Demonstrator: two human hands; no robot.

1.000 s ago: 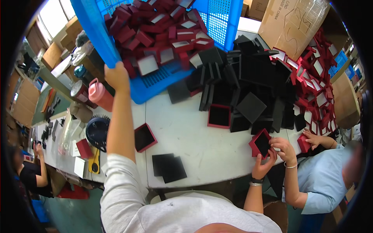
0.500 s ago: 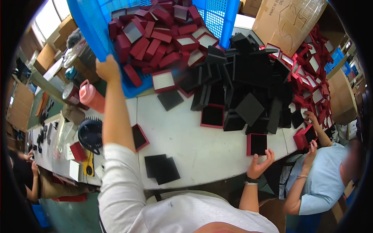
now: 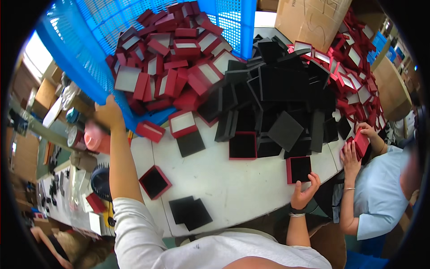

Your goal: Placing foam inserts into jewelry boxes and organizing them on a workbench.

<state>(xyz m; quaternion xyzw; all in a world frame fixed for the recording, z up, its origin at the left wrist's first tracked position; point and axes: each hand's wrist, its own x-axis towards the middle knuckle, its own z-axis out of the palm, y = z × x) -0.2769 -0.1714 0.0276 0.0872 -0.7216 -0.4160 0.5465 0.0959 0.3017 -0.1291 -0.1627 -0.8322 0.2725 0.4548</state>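
My left hand is closed round the near left edge of a blue plastic crate. The crate lies tipped toward me, and red box parts with pale insides are heaped in its mouth. My right hand rests at the table's front edge with its fingers apart, beside a red box with a black lining. Its fingertips are at the box's near corner; whether they touch cannot be told. One red box part lies just outside the crate's lip.
Black inserts form a big pile mid-table. Behind it stand a carton and more red box parts. Black sheets and a lined red box lie near me. At right, a co-worker's hands hold a red box.
My left hand and the crate have moved left and nearer. The red parts have slid toward the crate's mouth, one coming out onto the table. My right hand has barely moved.
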